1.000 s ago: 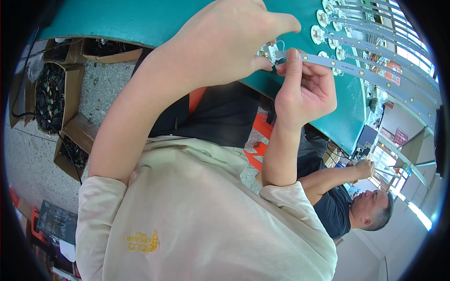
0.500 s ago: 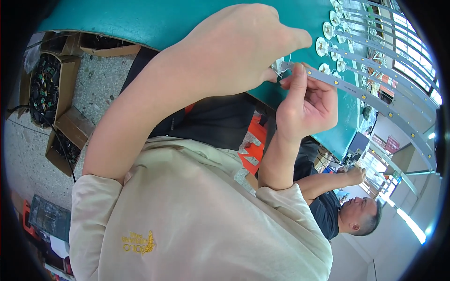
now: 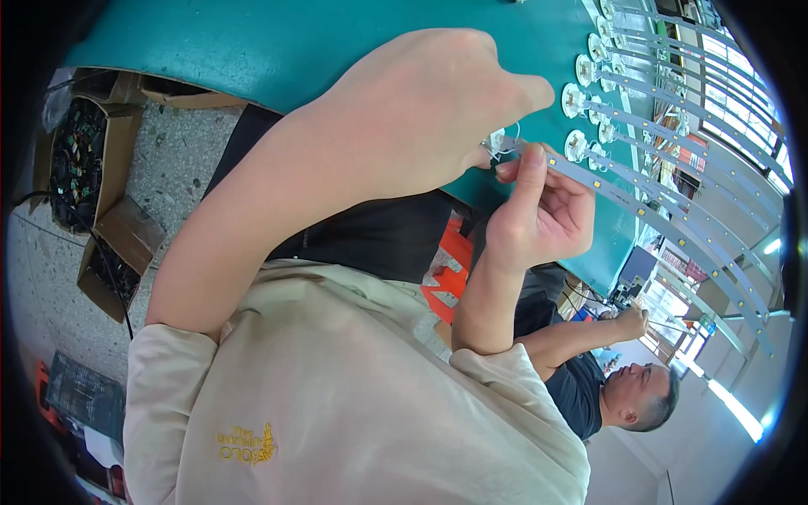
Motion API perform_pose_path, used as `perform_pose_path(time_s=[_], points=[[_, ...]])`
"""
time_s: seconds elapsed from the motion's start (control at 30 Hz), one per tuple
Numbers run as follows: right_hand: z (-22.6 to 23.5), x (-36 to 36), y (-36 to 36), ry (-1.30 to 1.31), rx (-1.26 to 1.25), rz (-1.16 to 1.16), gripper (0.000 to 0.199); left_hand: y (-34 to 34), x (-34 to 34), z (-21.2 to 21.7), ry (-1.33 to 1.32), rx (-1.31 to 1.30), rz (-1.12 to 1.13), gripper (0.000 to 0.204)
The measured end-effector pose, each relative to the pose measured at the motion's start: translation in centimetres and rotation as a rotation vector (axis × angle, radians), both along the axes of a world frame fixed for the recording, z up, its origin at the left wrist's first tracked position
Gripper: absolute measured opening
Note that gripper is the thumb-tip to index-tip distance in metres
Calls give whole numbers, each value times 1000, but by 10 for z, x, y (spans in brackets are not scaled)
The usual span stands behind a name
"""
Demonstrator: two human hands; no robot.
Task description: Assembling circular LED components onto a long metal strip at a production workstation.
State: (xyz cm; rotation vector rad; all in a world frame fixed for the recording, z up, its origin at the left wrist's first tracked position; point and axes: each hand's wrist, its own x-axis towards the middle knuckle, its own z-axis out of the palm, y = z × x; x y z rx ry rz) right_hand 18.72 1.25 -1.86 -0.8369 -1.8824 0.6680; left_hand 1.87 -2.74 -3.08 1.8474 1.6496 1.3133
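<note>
My left hand (image 3: 429, 109), back up, is closed on a small white lamp end piece (image 3: 497, 141) with thin white wires; the hand hides most of it. Close beside it, my right hand (image 3: 547, 206) pinches a narrow grey LED strip (image 3: 596, 183) between thumb and forefinger, near the end that meets the wires. Small yellowish LEDs dot the strip, which runs off to the right, curved by the lens. Whether the wires are joined to the strip is too small to tell. Both hands are over the near edge of the green table (image 3: 252, 50).
Several similar LED strips with white round bases (image 3: 575, 100) stand along the table's right side. A co-worker (image 3: 581, 379) sits at the right with an arm raised. Cardboard boxes of dark parts (image 3: 80, 160) stand on the speckled floor at left, near an orange stool (image 3: 450, 269).
Both hands have come slightly lower in the view, toward my body, with the white piece and strip. The strip's far end has dropped lower. The grips look the same.
</note>
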Motion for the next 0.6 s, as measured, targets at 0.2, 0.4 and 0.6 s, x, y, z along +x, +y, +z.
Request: perform_pose_path(time_s=[0.2, 0.4, 0.6], points=[[-1, 1, 2, 42, -10, 20, 12, 1, 0, 0, 10, 20, -7, 54], [-1, 1, 3, 16, 2, 20, 12, 4, 2, -5, -58, 159, 18, 31], [1, -1, 8, -15, 8, 60, 13, 4, 1, -4, -37, 143, 18, 30]])
